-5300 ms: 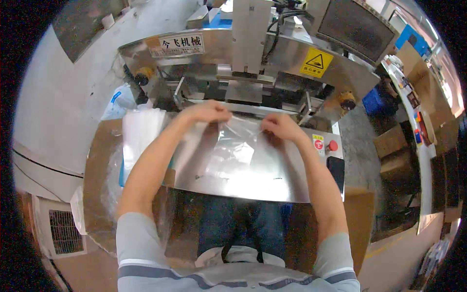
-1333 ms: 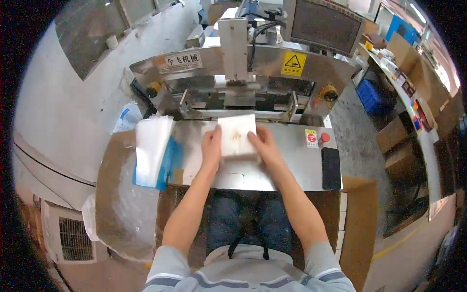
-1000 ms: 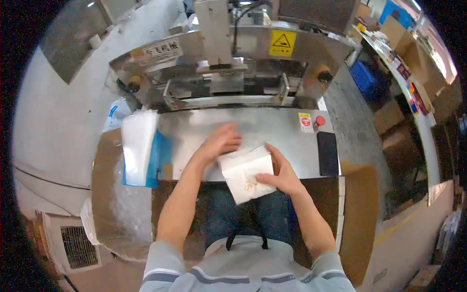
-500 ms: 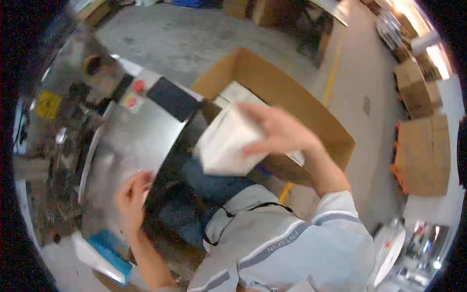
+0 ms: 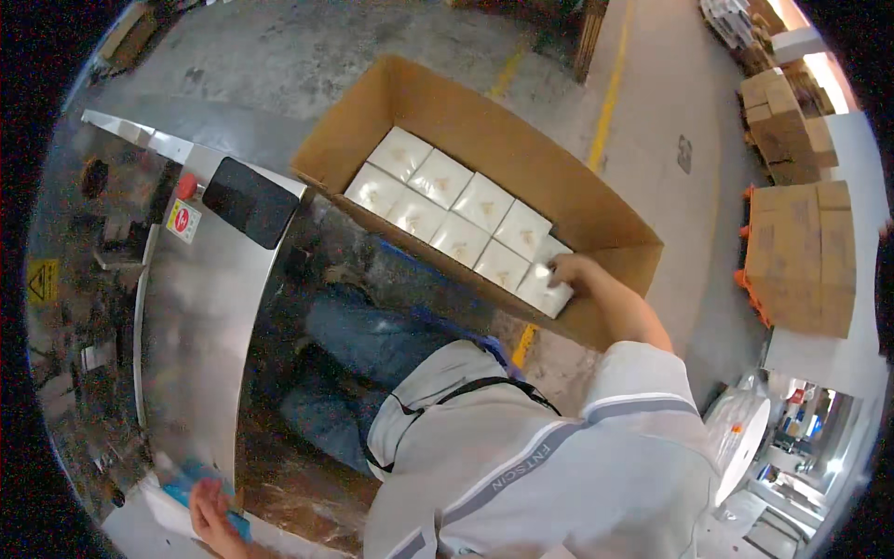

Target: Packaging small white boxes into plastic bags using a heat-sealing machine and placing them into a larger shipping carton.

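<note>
My right hand (image 5: 575, 272) reaches into a tall open cardboard box (image 5: 521, 130), its fingers curled on a small white box (image 5: 542, 292) at the right end of the contents. Several more white boxes (image 5: 456, 239), each with a small pale gold mark on top, sit side by side in two rows there. At the lower left, my left hand (image 5: 212, 512) is over a blue and white item (image 5: 244, 526) beside the metal table. Its fingers are loosely bent and apart, and I see nothing held in them; whether it touches the blue item I cannot tell.
A steel machine table (image 5: 200, 317) runs along my left, with a dark flat panel (image 5: 253, 202) and a red button (image 5: 187, 186) at its far end. Stacked cartons (image 5: 799, 259) stand at the right. A yellow line (image 5: 610, 93) crosses the floor.
My right hand has lowered a white box into the cardboard box, toward its right end. My left hand has moved down and left to the blue and white item. The view has shifted.
</note>
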`<action>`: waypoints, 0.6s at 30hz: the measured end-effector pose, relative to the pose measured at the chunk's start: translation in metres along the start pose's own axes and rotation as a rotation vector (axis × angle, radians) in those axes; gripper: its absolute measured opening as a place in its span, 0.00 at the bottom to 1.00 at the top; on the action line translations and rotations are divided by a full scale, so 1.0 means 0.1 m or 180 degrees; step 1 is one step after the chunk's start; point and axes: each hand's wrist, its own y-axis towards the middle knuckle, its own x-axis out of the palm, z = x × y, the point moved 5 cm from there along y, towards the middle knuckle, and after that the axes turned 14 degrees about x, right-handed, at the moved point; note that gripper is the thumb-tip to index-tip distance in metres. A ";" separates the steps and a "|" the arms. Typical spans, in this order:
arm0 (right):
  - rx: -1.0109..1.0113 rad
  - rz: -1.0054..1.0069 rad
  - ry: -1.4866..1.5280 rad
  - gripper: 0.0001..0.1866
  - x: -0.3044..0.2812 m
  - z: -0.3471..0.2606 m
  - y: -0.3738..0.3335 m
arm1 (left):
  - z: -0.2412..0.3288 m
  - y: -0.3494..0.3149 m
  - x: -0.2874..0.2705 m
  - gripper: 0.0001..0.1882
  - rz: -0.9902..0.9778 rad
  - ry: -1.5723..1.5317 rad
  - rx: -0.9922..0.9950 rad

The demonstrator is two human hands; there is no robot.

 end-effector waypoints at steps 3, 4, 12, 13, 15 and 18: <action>0.0165 0.1225 -0.1351 0.24 0.07 1.20 0.45 | -1.24 0.33 -0.72 0.25 -0.0312 -0.0374 0.0256; 0.0387 0.0800 -0.1632 0.21 0.34 0.80 0.53 | -1.04 0.22 -0.93 0.25 -0.0274 -0.0212 0.0240; -0.0592 0.1659 -0.0834 0.20 -0.26 -0.68 -0.37 | -1.06 0.46 -1.50 0.22 0.0438 0.0783 0.0437; -0.0687 0.1668 -0.0542 0.23 -0.35 -0.96 -0.61 | -1.12 0.46 -1.56 0.21 0.0557 0.0881 0.0450; -0.0740 0.1701 -0.0212 0.28 -0.48 -1.18 -1.03 | -1.28 0.49 -1.57 0.21 0.0746 0.1019 0.0453; -0.0784 0.1800 -0.0118 0.33 -0.63 -1.53 -1.47 | -1.56 0.39 -1.74 0.20 0.1180 0.1172 0.0465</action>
